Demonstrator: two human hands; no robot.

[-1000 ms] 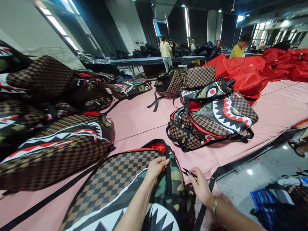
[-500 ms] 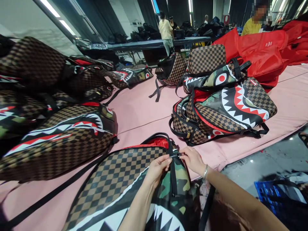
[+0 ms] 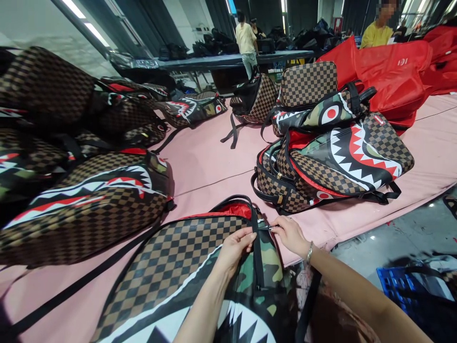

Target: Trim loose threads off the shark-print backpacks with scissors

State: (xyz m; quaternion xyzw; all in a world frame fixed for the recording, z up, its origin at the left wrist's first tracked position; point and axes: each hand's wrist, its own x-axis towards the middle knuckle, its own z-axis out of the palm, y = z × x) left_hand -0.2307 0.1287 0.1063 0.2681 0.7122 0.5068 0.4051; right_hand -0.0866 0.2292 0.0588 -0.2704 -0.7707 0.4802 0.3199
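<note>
Left hand (image 3: pixel 235 247) pinches black strip (image 3: pixel 257 267) on open bag (image 3: pixel 185 245); right hand (image 3: pixel 291 236) grips snips (image 3: pixel 267 228) by it. Looks midway; can't tell if anything's cut.

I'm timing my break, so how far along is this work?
Done: the near bag looks assembled, its printed front and black strip in place. In hand: the left hand pinches near the strip's top; the right hand holds snips there. Left: probably that spot; the near bag also gapes, red lining showing. Whether the piled bags are finished, I can't tell.
</note>
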